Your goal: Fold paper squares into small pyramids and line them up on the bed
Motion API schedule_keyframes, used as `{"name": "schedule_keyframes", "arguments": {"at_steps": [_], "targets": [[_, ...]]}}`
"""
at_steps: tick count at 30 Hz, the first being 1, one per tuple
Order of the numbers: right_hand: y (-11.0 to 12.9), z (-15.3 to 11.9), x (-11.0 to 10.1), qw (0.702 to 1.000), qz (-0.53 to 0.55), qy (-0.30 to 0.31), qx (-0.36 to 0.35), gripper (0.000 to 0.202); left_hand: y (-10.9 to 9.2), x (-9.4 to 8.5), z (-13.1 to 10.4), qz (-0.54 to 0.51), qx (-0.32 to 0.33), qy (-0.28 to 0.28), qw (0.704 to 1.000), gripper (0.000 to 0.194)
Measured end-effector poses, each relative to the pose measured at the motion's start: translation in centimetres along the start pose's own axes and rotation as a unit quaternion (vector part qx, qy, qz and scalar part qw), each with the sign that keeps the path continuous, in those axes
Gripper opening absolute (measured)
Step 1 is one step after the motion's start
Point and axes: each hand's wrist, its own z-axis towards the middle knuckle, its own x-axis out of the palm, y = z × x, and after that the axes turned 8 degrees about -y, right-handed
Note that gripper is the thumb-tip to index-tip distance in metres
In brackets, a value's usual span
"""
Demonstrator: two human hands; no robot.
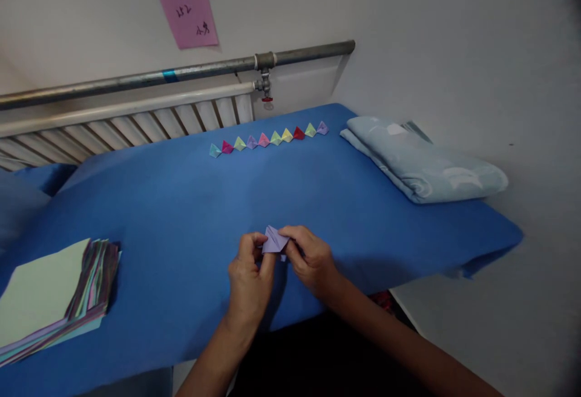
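Observation:
Between my two hands is a small folded piece of purple paper (275, 241), held up over the near part of the blue-covered table. My left hand (251, 267) pinches its left side and lower edge. At its right edge, my right hand (313, 258) grips with thumb and fingers. Creases and a pointed top show on the paper; its underside is hidden by my fingers. Farther back lies a row of small folded paper pieces (264, 140) in several colours, side by side in a slightly slanting line.
A stack of coloured paper sheets (43, 291) lies at the left front of the blue cloth (172, 203). At the back right is a folded light-blue blanket (431, 164). A radiator (149, 121) and a metal pipe (308, 54) run along the wall, below a pink note (187, 14).

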Motion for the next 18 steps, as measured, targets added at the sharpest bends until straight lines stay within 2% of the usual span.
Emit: {"name": "schedule_keyframes", "arguments": {"at_steps": [3, 7, 11, 14, 18], "targets": [[0.3, 0.0, -0.1, 0.998, 0.039, -0.013, 0.037, 0.023, -0.3, -0.2, 0.0, -0.057, -0.015, 0.023, 0.998, 0.012], [0.5, -0.1, -0.1, 0.992, 0.098, -0.007, 0.085, 0.023, -0.8, -1.0, 0.2, -0.17, -0.09, 0.053, 0.98, 0.013], [0.6, -0.3, 0.1, 0.987, 0.137, 0.002, 0.085, 0.023, -0.7, -1.9, 0.6, -0.229, -0.171, 0.096, 0.954, 0.017], [0.9, -0.2, 0.1, 0.99, 0.127, 0.026, 0.063, 0.025, -0.4, -2.1, 0.8, -0.239, -0.215, 0.068, 0.944, 0.016], [1.4, 0.0, -0.2, 0.985, 0.143, 0.068, 0.064, 0.023, -0.1, -2.0, 0.9, -0.247, -0.222, 0.028, 0.943, 0.022]]}}
